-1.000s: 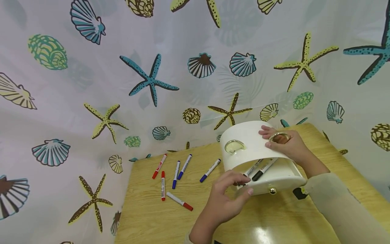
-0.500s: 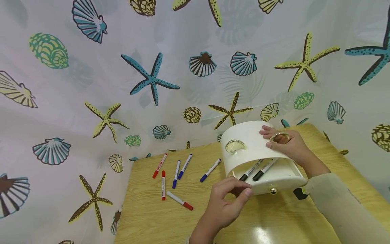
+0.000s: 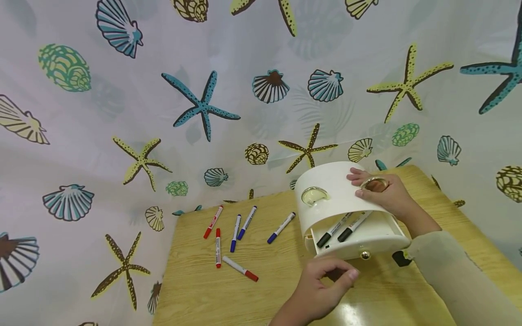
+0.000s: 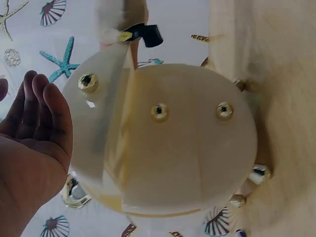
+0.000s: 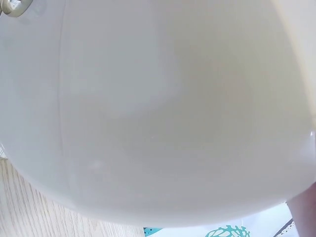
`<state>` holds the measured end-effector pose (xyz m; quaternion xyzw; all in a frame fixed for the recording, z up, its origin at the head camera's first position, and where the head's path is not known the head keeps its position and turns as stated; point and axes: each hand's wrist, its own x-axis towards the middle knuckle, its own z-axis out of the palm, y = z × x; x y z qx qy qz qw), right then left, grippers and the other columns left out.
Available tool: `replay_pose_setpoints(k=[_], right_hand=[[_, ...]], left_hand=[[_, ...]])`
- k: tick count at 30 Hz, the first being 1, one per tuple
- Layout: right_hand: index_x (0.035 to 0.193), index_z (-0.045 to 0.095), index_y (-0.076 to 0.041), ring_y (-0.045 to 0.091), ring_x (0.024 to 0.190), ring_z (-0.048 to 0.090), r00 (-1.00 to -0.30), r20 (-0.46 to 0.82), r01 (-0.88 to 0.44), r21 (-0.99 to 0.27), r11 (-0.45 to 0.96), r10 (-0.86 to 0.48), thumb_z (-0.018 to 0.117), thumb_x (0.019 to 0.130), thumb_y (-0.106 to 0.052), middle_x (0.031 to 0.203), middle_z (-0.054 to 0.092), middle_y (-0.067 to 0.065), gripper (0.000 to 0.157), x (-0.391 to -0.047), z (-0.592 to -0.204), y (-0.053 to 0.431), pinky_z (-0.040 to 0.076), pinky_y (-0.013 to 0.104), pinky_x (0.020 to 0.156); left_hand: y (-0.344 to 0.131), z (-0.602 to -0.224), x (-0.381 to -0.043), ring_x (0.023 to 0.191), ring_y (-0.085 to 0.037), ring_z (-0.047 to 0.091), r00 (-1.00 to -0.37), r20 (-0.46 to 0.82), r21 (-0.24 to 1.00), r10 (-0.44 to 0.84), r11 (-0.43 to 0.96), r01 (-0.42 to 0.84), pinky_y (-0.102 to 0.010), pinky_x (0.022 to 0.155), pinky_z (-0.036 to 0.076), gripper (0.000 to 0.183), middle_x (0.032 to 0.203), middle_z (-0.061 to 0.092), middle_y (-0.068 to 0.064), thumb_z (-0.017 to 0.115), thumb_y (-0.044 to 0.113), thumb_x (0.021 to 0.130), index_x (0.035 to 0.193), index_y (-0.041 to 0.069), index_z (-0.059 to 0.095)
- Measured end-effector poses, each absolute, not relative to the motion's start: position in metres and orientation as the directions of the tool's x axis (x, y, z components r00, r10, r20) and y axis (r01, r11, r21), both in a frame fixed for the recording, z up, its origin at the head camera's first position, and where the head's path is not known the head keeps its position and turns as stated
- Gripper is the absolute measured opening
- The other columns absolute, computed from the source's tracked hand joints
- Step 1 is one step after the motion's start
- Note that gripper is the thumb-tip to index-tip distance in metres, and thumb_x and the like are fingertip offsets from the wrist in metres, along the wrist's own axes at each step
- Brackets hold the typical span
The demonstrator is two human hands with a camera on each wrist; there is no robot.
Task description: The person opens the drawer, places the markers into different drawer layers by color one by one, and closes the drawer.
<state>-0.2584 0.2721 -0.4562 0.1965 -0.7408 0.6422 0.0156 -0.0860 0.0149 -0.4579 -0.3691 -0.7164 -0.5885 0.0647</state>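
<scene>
A white rounded drawer box [image 3: 334,174] stands on the right of the table in the head view. Its upper drawer [image 3: 375,244] is pulled out, and two black-capped markers [image 3: 335,230] lie inside. My right hand [image 3: 387,194] rests on top of the box, fingers and thumb either side of a gold ring handle [image 3: 374,182]. Just in front of the drawer, my left hand [image 3: 320,290] holds nothing, its fingers loosely bent. The left wrist view shows that hand [image 4: 37,128] beside the box front with its gold knobs [image 4: 159,112]. The box's white surface [image 5: 163,113] fills the right wrist view.
Left of the box, three red markers [image 3: 218,248] and three blue markers [image 3: 281,227] lie scattered on the wooden table [image 3: 195,294]. A curtain [image 3: 228,149] with shell and starfish prints hangs behind. A small black device [image 3: 401,258] shows beside the right sleeve.
My left hand has come away from the drawer's left side, moving down and to the right. The left black marker inside is now uncovered. My right hand has kept its place.
</scene>
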Motion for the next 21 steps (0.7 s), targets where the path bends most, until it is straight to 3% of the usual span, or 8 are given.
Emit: replay_pose_setpoints(k=[9,14,21], right_hand=[[0.116,0.067,0.007,0.01,0.139,0.044,-0.915,0.289,-0.323,-0.943,0.08,-0.282,0.073,0.087,-0.005,0.135,0.062,0.009,0.032,-0.26,-0.456,0.272,0.037,0.01,0.106],[0.113,0.067,0.01,0.011,0.139,0.044,-0.909,0.3,-0.328,-0.943,0.052,-0.29,0.074,0.086,-0.003,0.133,0.063,0.01,0.031,-0.263,-0.457,0.272,0.036,0.011,0.107],[0.117,0.069,0.001,0.009,0.14,0.043,-0.897,0.323,-0.373,-0.92,0.122,-0.303,0.073,0.087,-0.006,0.135,0.062,0.009,0.03,-0.267,-0.459,0.277,0.036,0.01,0.106]], left_hand=[[0.029,-0.481,-0.087,0.063,0.002,0.057,-0.793,0.256,0.965,0.553,-0.1,0.242,-0.018,0.062,0.055,0.037,0.079,0.065,-0.028,0.042,0.019,0.106,0.098,-0.003,0.07],[0.035,-0.489,-0.09,0.062,0.0,0.058,-0.782,0.228,0.974,0.581,-0.138,0.181,-0.02,0.061,0.056,0.045,0.08,0.063,-0.034,0.034,0.017,0.108,0.099,-0.01,0.068],[0.041,-0.486,-0.094,0.066,-0.001,0.061,-0.721,0.051,0.985,0.691,-0.155,-0.08,-0.018,0.063,0.055,0.067,0.093,0.057,-0.044,0.025,0.039,0.108,0.108,-0.015,0.064]])
